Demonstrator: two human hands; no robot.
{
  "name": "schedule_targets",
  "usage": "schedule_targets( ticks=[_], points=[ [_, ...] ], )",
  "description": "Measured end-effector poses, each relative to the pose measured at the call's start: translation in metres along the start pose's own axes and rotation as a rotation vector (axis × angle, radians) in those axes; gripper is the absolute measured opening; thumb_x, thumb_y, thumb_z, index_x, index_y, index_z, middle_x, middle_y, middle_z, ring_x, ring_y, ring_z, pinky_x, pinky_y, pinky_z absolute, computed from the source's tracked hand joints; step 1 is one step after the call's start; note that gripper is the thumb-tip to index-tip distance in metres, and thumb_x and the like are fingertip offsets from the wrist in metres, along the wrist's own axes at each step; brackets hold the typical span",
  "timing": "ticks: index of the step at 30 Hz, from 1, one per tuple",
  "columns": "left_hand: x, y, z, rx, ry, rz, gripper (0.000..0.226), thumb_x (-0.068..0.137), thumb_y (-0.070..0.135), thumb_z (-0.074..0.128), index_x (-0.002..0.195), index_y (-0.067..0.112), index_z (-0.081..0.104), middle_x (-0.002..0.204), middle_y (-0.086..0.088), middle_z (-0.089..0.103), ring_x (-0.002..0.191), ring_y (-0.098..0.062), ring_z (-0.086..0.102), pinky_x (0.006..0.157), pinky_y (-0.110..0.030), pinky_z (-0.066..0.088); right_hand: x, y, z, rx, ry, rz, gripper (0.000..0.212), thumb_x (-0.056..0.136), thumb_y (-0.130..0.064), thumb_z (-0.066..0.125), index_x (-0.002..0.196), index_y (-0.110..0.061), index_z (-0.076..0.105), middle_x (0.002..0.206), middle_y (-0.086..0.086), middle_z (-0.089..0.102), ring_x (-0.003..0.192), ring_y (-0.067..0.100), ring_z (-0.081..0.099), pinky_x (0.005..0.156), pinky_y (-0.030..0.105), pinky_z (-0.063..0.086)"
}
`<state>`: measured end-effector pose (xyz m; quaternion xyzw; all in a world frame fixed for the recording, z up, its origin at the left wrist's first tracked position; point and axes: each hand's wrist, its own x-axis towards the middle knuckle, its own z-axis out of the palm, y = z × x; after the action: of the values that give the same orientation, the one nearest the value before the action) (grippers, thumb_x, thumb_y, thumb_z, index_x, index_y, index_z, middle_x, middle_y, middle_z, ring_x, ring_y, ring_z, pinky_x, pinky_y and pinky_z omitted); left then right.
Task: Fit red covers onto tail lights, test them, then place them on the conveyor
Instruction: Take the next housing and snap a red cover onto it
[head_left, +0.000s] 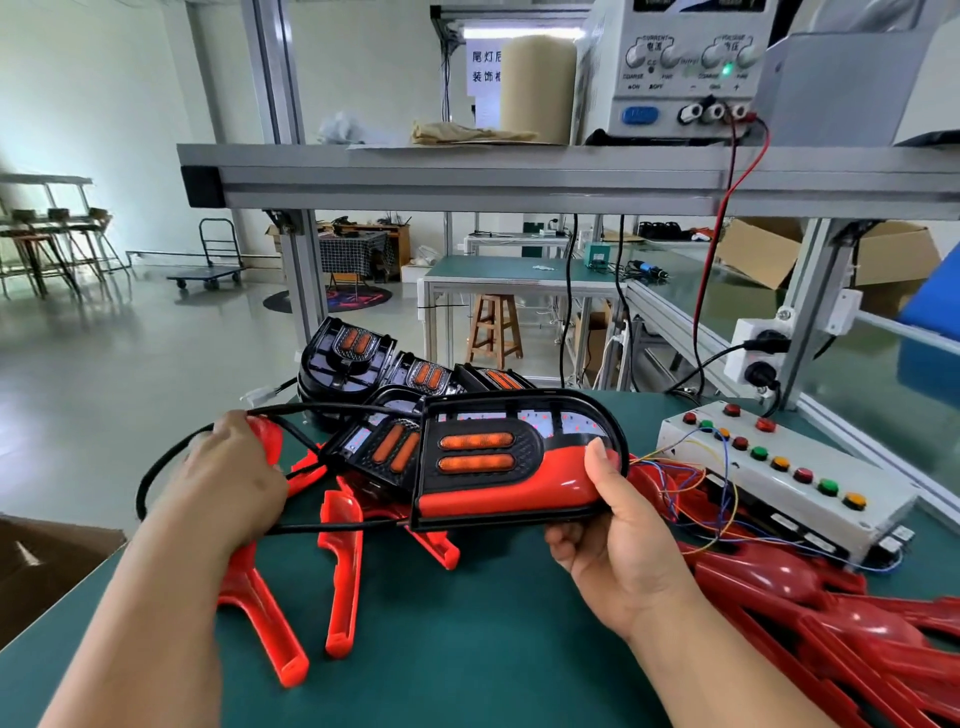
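Wooden stool (493, 327), flat trolley (208, 277), cardboard box (758, 252) beyond.

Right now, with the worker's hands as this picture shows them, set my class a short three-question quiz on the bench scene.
1. True or false: the right hand holds a black tail light with a glossy red cover fitted along its lower edge.
2. What does the left hand grip? A) a loose red plastic cover lying on the green table; B) a screwdriver; C) a pair of pliers.
3. Fill in: the small indicator lamp lit on the white bench power supply up on the shelf is ____.
Key: 1 true; 2 A; 3 green.
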<state>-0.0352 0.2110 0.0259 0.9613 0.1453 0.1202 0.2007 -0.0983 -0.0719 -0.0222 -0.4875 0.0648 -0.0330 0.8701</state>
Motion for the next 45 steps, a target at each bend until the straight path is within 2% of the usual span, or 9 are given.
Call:
schedule_targets(
  ticks=[3,7,10,12,14,17,20,36,45],
  points=[
    [0.003,-0.002,0.004,-0.197,0.124,-0.006,0.053,0.082,0.012,0.057,0.132,0.004,0.041,0.122,-0.028,0.056,0.110,-0.044,0.053,0.080,-0.035,0.039,0.001,0.000,-0.002,-0.022,-0.001,0.001,0.043,0.055,-0.058,0.073,0.078,-0.022,0.073,0.064,0.004,0.062,0.043,0.015,0.052,0.038,0.021,0.037],
    [0.003,-0.003,0.002,-0.655,0.181,-0.006,0.067,0.070,0.019,0.058,0.131,0.036,0.034,0.110,-0.012,0.062,0.098,-0.042,0.063,0.085,-0.054,0.053,0.003,0.001,-0.005,-0.043,-0.004,-0.001,0.038,0.055,-0.058,0.074,0.070,-0.024,0.075,0.065,0.004,0.063,0.044,0.015,0.053,0.038,0.022,0.039],
    [-0.005,0.008,0.002,-0.695,0.258,0.281,0.059,0.085,0.015,0.064,0.116,0.059,0.040,0.098,0.015,0.058,0.085,-0.021,0.061,0.071,-0.039,0.050,0.003,0.001,-0.006,-0.035,-0.035,0.012,0.039,0.057,-0.055,0.075,0.076,-0.022,0.074,0.066,0.006,0.063,0.046,0.016,0.055,0.039,0.022,0.040],
    [-0.011,0.020,0.001,-0.715,0.152,0.470,0.057,0.084,0.021,0.065,0.111,0.065,0.041,0.107,0.010,0.062,0.089,-0.022,0.062,0.077,-0.044,0.052,0.003,0.001,-0.007,-0.040,-0.076,0.022,0.044,0.060,-0.051,0.075,0.088,-0.017,0.071,0.066,0.007,0.064,0.047,0.017,0.056,0.040,0.022,0.040],
    [-0.015,0.032,0.002,-0.696,0.025,0.634,0.059,0.088,0.015,0.067,0.116,0.063,0.047,0.117,0.007,0.061,0.097,-0.024,0.061,0.090,-0.046,0.050,0.002,0.001,-0.007,-0.049,-0.116,0.024,0.043,0.063,-0.047,0.074,0.093,-0.016,0.069,0.068,0.007,0.064,0.048,0.017,0.057,0.042,0.022,0.041],
    [-0.018,0.051,-0.003,-0.519,-0.049,0.857,0.064,0.089,0.012,0.067,0.121,0.064,0.049,0.111,0.018,0.052,0.099,0.000,0.052,0.090,-0.011,0.038,0.000,0.001,-0.007,-0.034,-0.167,0.021,0.036,0.064,-0.042,0.074,0.090,-0.018,0.071,0.068,0.006,0.065,0.048,0.017,0.056,0.041,0.022,0.040],
    [-0.022,0.070,-0.006,-0.360,-0.082,0.987,0.053,0.089,0.015,0.068,0.125,0.051,0.054,0.105,0.026,0.054,0.106,0.009,0.050,0.087,0.002,0.030,-0.001,0.000,-0.008,-0.041,-0.192,0.017,0.043,0.064,-0.040,0.076,0.098,-0.016,0.069,0.072,0.007,0.065,0.049,0.018,0.056,0.042,0.023,0.040],
    [-0.040,0.098,0.014,-0.315,0.128,1.082,0.045,0.085,0.017,0.072,0.127,0.031,0.063,0.103,0.032,0.051,0.106,-0.003,0.040,0.097,-0.002,0.022,-0.006,0.001,-0.007,-0.076,-0.234,0.029,0.046,0.070,-0.041,0.078,0.105,-0.014,0.064,0.078,0.007,0.067,0.054,0.019,0.058,0.050,0.025,0.040],
    [-0.033,0.092,0.009,-0.272,0.040,1.142,0.044,0.087,0.011,0.070,0.126,0.029,0.064,0.106,0.021,0.053,0.105,-0.011,0.049,0.095,-0.008,0.030,-0.006,0.001,-0.005,-0.087,-0.241,0.029,0.033,0.072,-0.042,0.071,0.095,-0.020,0.067,0.080,0.007,0.066,0.055,0.018,0.058,0.049,0.024,0.040]
  ],
)
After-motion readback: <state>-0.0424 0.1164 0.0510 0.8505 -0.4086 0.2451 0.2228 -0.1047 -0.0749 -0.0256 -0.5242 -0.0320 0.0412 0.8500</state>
